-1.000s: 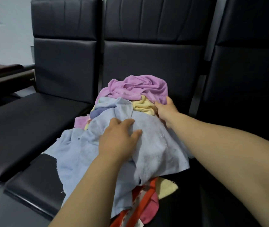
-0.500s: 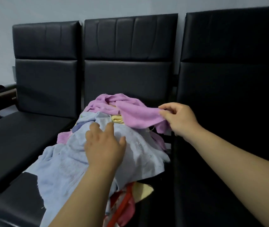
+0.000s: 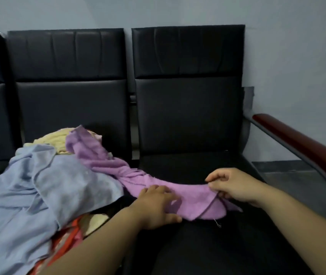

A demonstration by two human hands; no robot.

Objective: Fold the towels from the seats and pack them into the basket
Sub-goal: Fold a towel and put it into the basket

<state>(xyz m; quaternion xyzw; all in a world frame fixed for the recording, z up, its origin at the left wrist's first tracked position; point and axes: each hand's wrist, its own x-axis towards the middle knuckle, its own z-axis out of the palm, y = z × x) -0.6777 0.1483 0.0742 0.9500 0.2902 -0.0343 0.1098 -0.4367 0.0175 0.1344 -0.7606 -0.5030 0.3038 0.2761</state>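
Pinching purple towel (image 3: 189,197), right hand (image 3: 235,185)

A plain, pale blue-grey wall (image 3: 297,56) runs behind a row of black padded seats (image 3: 188,116), joined side by side, each back split into two panels. At the right end a glossy reddish-brown armrest (image 3: 297,145) slopes forward. Beyond it lies grey floor (image 3: 289,175). The light is dim and even, leaving a soft sheen on the upholstery.
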